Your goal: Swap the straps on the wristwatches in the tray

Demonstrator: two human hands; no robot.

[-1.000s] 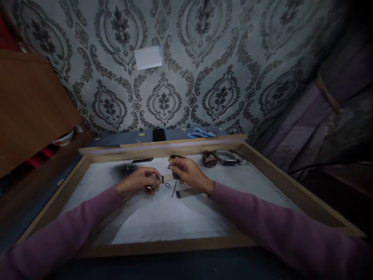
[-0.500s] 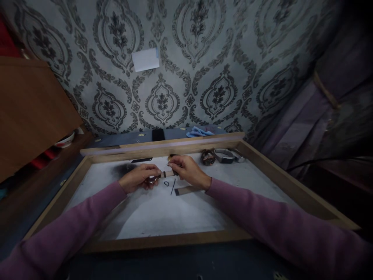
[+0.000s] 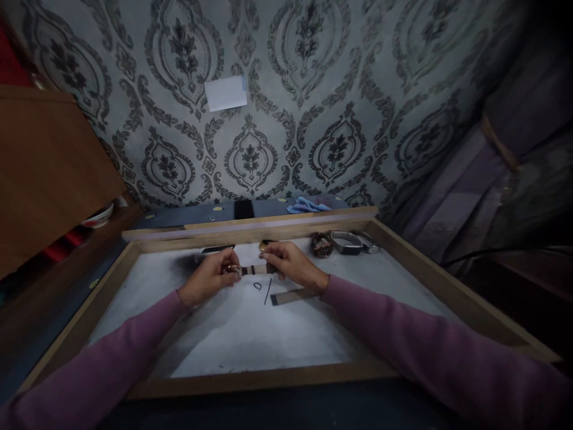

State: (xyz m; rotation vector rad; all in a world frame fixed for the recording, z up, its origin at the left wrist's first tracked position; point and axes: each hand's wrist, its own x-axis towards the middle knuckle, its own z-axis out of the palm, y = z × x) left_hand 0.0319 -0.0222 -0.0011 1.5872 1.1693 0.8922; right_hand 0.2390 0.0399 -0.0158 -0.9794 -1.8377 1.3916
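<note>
My left hand grips the case end of a wristwatch, its fingers wrapped round the metal case. The light strap with dark bands stretches to the right, where the fingers of my right hand are closed at its far end. Whether the right fingertips also pinch a small part is too small to tell. Just below the strap a small dark loop and a thin dark stick lie on the white surface. A separate flat strap lies under my right wrist.
A wooden-rimmed tray surrounds the work. Several watches lie at its back right, a black flat strip at the back left, and a gold round piece behind my right hand. Beyond the rim lies a blue cloth.
My left hand has rolled over the watch case, turning it so its face is less visible. The right hand stays at the strap end, shifted slightly right.
</note>
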